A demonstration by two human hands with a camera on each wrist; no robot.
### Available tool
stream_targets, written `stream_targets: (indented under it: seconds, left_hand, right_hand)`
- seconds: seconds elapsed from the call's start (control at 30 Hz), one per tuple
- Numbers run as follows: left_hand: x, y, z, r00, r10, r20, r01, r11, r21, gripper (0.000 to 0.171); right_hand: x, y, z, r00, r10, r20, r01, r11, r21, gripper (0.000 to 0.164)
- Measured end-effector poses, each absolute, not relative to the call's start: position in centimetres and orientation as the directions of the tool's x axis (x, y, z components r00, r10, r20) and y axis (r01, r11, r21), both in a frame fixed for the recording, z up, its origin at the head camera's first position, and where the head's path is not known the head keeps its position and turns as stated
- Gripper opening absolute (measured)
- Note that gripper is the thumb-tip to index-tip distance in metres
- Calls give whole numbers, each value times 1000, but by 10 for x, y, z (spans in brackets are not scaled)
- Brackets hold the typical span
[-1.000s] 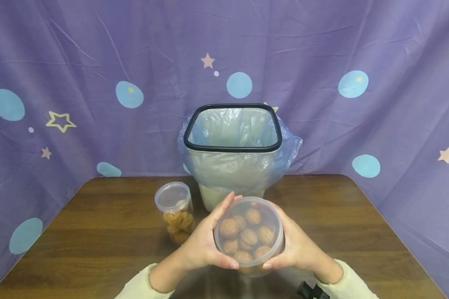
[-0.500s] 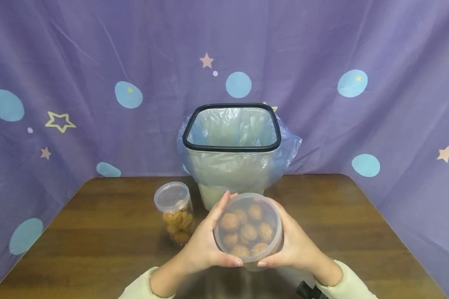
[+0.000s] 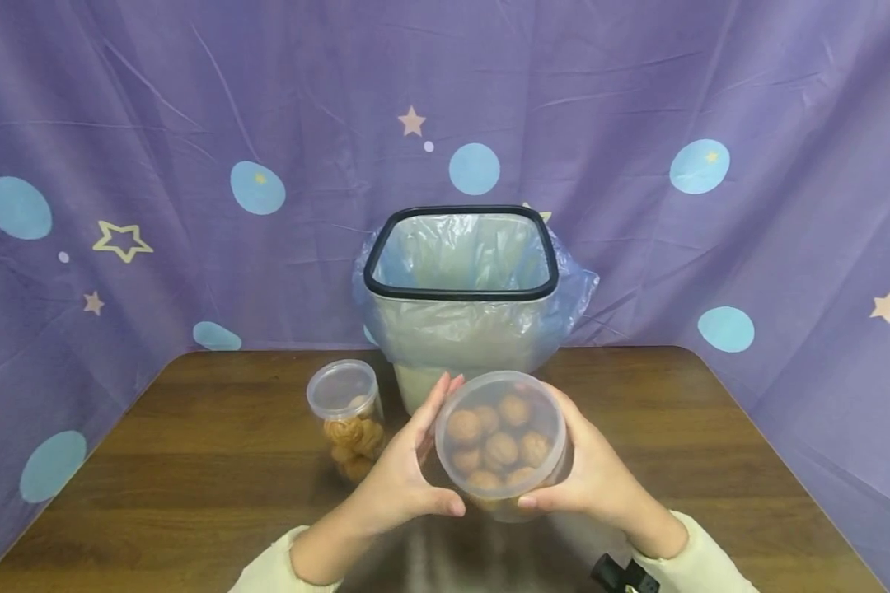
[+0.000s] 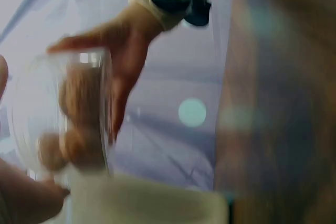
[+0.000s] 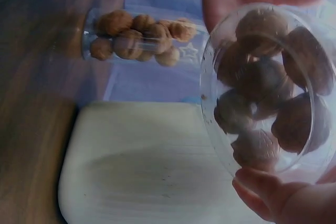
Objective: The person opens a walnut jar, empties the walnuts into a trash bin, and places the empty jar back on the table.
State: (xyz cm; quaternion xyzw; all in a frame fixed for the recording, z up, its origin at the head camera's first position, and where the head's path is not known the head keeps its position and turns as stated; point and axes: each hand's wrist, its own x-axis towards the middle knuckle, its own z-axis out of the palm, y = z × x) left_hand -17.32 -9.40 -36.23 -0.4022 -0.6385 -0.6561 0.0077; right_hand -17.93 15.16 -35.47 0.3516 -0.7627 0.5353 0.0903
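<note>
The round container of walnuts (image 3: pixel 508 509) was held up above the table (image 3: pixel 215 461), just in front of the bin with the black rim (image 3: pixel 460 294). Its support looked lopsided: the right hand (image 3: pixel 589 473) gripped one side, while the left hand (image 3: pixel 400 478) was open beside the other, thumb apart from the wall (whether its fingers touched farther round, the views did not settle). A slip of the right fingertips on smooth plastic could therefore drop it, and the walnuts (image 3: pixel 501 449) might scatter if the lid (image 3: pixel 482 387) popped off. How tightly that lid fitted could not be told; a push at its edge might loosen it. The tall jar (image 3: pixel 352 428) stood close by the left wrist, so a sideways sweep risked toppling it. A forward bump might shift the bin or snag its loose liner (image 3: pixel 475 329).
</note>
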Motion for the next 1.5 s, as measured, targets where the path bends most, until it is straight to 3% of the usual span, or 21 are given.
stream_targets:
  seconds: [0.17,0.43,0.7,1.1,1.5]
  left_hand:
    - [-191,-103,-366,-547,621,562,529,-263,807,118]
    - [-201,-108,-370,-408,730,548,450,-362,816,122]
    - [-201,-105,-369,-290,751,593,487,-417,767,122]
    - [-196,-104,-368,-276,739,615,536,-413,736,123]
    - [-197,-103,-369,-326,718,615,491,-428,759,116]
  right_hand:
    - [-181,158,-353,-693,-517,502,-629,94,-772,109]
    - [-185,152,-358,-464,-696,548,-576,-233,-784,95]
    - [-185,148,-362,-446,-727,523,-513,-271,-814,97]
    - [-186,148,-358,-392,-749,534,-542,-282,-792,98]
    - [-190,151,-360,-418,-736,533,-549,-263,-793,96]
